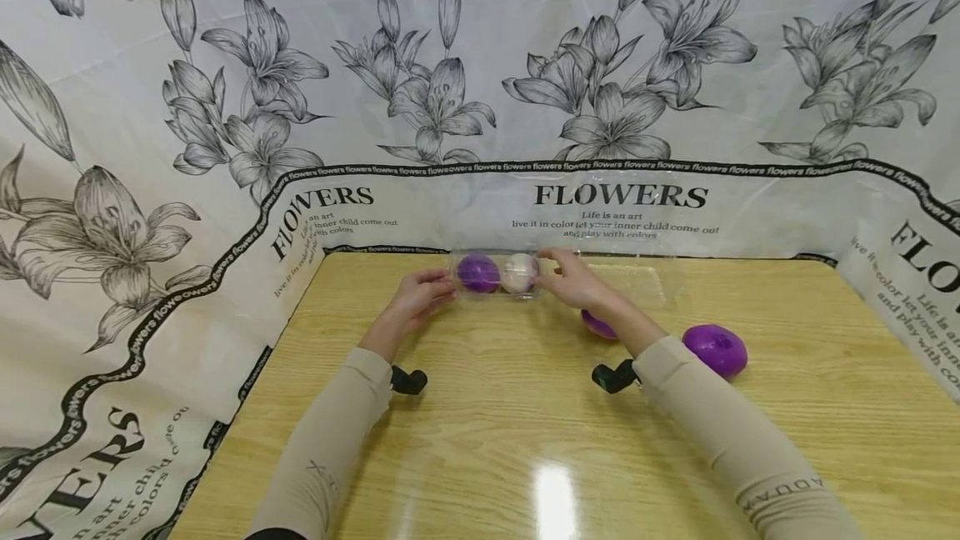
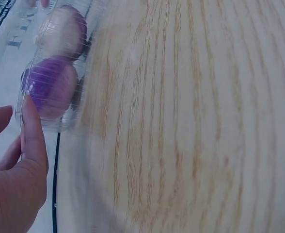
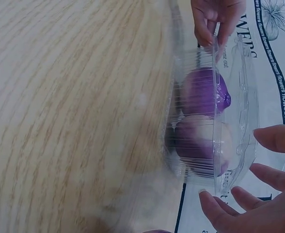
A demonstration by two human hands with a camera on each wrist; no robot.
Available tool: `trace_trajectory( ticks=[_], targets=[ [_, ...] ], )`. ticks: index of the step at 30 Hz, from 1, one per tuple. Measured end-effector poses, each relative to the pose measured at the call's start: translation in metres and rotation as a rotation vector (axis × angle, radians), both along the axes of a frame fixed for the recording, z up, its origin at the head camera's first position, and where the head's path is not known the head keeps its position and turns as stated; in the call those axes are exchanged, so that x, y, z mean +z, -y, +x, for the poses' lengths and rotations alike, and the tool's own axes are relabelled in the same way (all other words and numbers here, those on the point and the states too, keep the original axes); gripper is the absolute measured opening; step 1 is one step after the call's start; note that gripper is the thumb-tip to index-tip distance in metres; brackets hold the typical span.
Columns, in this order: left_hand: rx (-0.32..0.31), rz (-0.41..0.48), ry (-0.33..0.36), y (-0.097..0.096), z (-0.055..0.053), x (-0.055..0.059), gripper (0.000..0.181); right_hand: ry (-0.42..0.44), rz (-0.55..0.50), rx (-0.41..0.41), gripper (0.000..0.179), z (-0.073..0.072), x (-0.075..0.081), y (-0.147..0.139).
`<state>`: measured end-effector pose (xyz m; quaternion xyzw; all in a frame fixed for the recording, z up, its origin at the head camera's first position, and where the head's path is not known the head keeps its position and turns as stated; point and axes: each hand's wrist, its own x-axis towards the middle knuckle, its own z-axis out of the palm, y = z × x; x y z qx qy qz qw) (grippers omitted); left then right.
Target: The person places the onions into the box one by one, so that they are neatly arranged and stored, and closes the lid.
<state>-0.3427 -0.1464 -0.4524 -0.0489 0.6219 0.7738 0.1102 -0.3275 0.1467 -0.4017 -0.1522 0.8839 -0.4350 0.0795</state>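
A clear plastic box (image 1: 495,293) lies near the table's back edge, holding two rounded vegetable-like pieces side by side. One is a glossy purple piece (image 1: 477,272) with a small nub, the other a white and purple piece (image 1: 519,272). At the box's left end my left hand (image 1: 417,300) pinches the rim between thumb and fingers, as the right wrist view shows. My right hand (image 1: 573,277) is around the opposite end, its fingers (image 3: 273,138) spread and loosely bent, fingertips right at the rim.
Another clear plastic tray (image 1: 637,283) stands behind my right forearm. A purple piece (image 1: 597,324) is partly hidden under that wrist, and a larger purple piece (image 1: 716,348) lies to its right. A flower-printed cloth (image 1: 465,215) hangs along the table's back edge.
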Motion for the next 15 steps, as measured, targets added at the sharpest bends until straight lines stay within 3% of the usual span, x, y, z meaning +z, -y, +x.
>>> trace_trajectory(
  ticks=[8,15],
  targets=[
    [0.017,0.028,0.027,0.0030,0.0031,0.0011,0.040,-0.027,0.016,-0.003,0.058,0.0011,-0.0047,0.0019],
    [0.026,-0.008,0.034,-0.0007,0.0089,0.0019,0.040,-0.045,0.027,-0.001,0.053,0.0022,-0.0045,0.0016]
  ],
)
